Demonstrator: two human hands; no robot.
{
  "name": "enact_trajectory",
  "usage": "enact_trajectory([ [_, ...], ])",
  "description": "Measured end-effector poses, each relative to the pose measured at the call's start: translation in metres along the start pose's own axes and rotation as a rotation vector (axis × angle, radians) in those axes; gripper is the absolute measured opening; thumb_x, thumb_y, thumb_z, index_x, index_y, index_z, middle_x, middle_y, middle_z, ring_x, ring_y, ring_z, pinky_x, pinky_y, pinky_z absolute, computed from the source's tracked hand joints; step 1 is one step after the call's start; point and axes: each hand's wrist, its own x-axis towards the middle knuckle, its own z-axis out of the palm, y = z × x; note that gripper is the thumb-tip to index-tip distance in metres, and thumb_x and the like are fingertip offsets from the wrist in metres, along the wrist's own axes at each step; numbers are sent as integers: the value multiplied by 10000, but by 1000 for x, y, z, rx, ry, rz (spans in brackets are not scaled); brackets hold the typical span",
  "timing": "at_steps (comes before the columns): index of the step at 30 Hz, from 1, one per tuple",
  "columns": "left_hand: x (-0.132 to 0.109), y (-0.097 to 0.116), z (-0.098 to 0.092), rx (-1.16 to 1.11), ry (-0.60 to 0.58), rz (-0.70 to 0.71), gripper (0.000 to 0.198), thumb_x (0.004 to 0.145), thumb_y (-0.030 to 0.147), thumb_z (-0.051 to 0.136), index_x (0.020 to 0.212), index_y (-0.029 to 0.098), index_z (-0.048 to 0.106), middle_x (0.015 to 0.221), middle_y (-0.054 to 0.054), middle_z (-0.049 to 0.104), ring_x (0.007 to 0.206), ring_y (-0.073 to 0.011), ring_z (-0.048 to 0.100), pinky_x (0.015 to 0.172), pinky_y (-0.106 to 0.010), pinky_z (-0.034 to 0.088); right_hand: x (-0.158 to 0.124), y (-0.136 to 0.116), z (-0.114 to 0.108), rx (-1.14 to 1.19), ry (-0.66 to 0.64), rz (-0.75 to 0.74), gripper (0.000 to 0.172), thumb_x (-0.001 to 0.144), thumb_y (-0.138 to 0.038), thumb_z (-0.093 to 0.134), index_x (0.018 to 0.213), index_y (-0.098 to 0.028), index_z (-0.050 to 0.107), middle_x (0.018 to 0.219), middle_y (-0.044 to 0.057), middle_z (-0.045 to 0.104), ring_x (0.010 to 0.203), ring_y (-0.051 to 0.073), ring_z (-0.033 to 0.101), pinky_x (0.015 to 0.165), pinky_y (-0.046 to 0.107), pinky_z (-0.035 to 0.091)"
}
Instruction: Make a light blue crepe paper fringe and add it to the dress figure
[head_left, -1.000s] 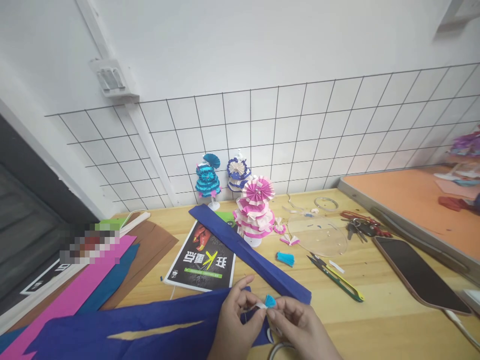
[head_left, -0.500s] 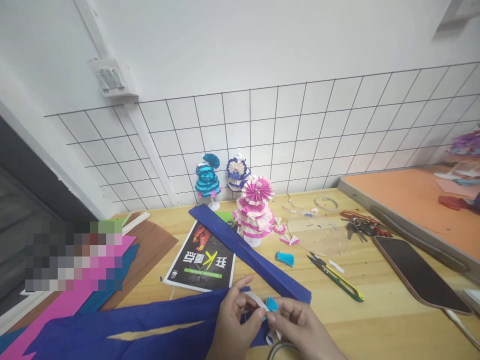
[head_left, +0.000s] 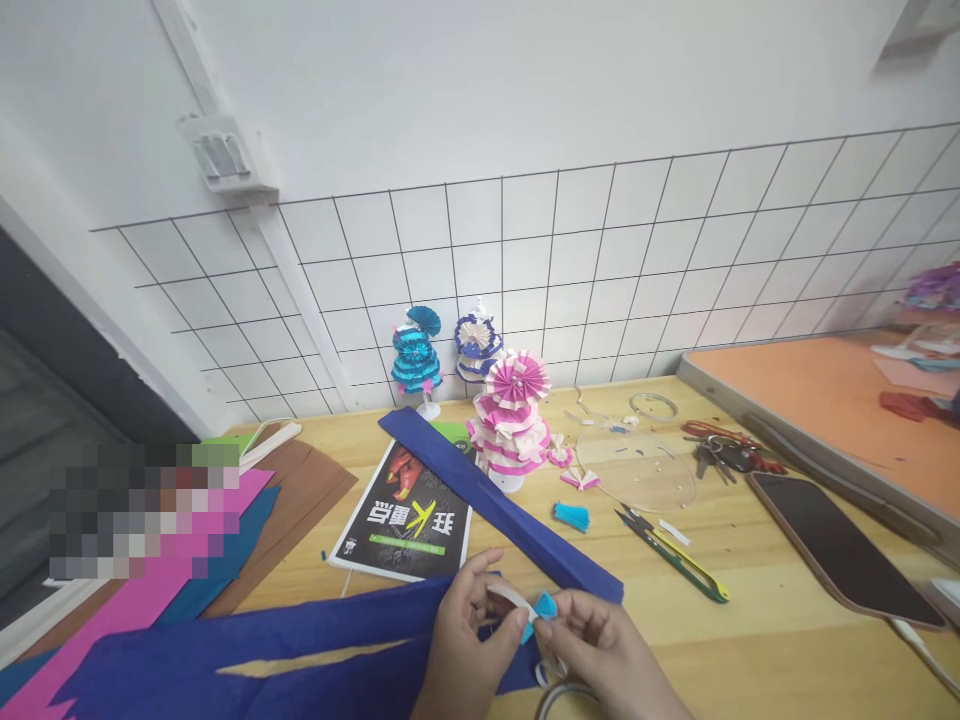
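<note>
My left hand (head_left: 471,640) pinches a narrow white strip (head_left: 510,597) near the front of the table. My right hand (head_left: 600,640) holds a small light blue pleated paper piece (head_left: 546,606) between thumb and fingers, touching the strip. The fingertips of both hands nearly meet at it. Below them a roll of tape (head_left: 564,692) is partly hidden by my right hand. Dark blue paper (head_left: 337,640) lies under and left of my left hand. Another light blue pleated piece (head_left: 571,516) rests on the table beyond my right hand.
Paper-frilled figures, including a pink one (head_left: 510,430), stand at the back. A dark blue strip (head_left: 502,500) crosses a book (head_left: 405,515). Thread snips (head_left: 675,555), keys (head_left: 724,456) and a phone (head_left: 840,545) lie right. Coloured sheets (head_left: 292,510) lie left; an orange surface (head_left: 810,385) is at far right.
The light blue piece between my fingers has turned slightly and shows more of both ends. My hands have barely shifted.
</note>
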Motion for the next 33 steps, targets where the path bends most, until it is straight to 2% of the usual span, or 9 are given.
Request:
enact_trajectory([
  [4, -1, 1, -1, 99, 39, 41, 380, 644, 117, 587, 1018, 158, 542, 655, 4, 645, 627, -153, 612, 605, -252, 478, 0, 2, 0, -14, 17, 1, 369, 618, -480, 693, 545, -162, 521, 428, -68, 453, 369, 67, 366, 405, 196, 310],
  [6, -2, 2, -2, 196, 66, 116, 350, 656, 107, 579, 998, 179, 557, 643, 14, 642, 629, -157, 618, 622, -263, 482, 1, 3, -1, -4, 34, -5, 369, 620, -472, 695, 540, -159, 517, 431, -65, 460, 373, 68, 369, 408, 195, 301],
  [12, -10, 7, 3, 465, 76, 579, 403, 666, 26, 577, 976, 283, 580, 632, 33, 689, 674, -182, 615, 730, -317, 455, 0, 0, -2, 13, 52, -21, 349, 632, -460, 696, 565, -138, 579, 418, -54, 504, 379, 80, 408, 423, 197, 305],
  [16, -10, 12, 2, 549, -3, 674, 448, 667, -11, 546, 995, 292, 574, 645, 13, 711, 653, -197, 614, 682, -321, 455, -1, -6, -2, 54, 44, -22, 319, 642, -428, 705, 570, -135, 600, 439, -41, 555, 402, 86, 448, 437, 194, 327],
  [20, -8, 17, -3, 638, -179, 723, 485, 679, -17, 543, 1058, 286, 551, 722, -9, 730, 665, -205, 633, 663, -320, 462, 0, -5, -4, 82, 34, 20, 294, 636, -400, 723, 579, -133, 612, 464, -35, 579, 422, 85, 465, 455, 193, 335],
  [22, -9, 18, -3, 638, -210, 730, 509, 689, -20, 536, 1096, 286, 529, 759, -13, 732, 695, -205, 635, 662, -314, 465, 1, -4, -4, 103, 47, 41, 306, 615, -412, 734, 584, -135, 609, 462, -40, 572, 404, 78, 448, 441, 190, 321],
  [23, -9, 17, -2, 617, -175, 721, 500, 696, -20, 521, 1093, 285, 532, 762, -15, 730, 707, -207, 632, 675, -319, 465, 1, -3, -4, 114, 51, 52, 314, 606, -423, 736, 590, -136, 608, 462, -41, 570, 395, 77, 441, 433, 190, 315],
  [27, -11, 13, 2, 500, 81, 609, 388, 701, 31, 493, 1001, 258, 588, 734, -35, 692, 763, -226, 610, 739, -362, 460, 0, -5, -3, 104, 26, 30, 313, 623, -423, 724, 581, -139, 600, 450, -42, 548, 399, 80, 440, 435, 195, 319],
  [33, -8, 9, -1, 423, 0, 315, 401, 650, 58, 510, 1024, 196, 555, 854, -58, 668, 815, -218, 611, 776, -360, 477, -1, -2, -2, 51, -6, 1, 316, 644, -429, 704, 585, -141, 589, 445, -48, 508, 397, 76, 401, 419, 196, 285],
])
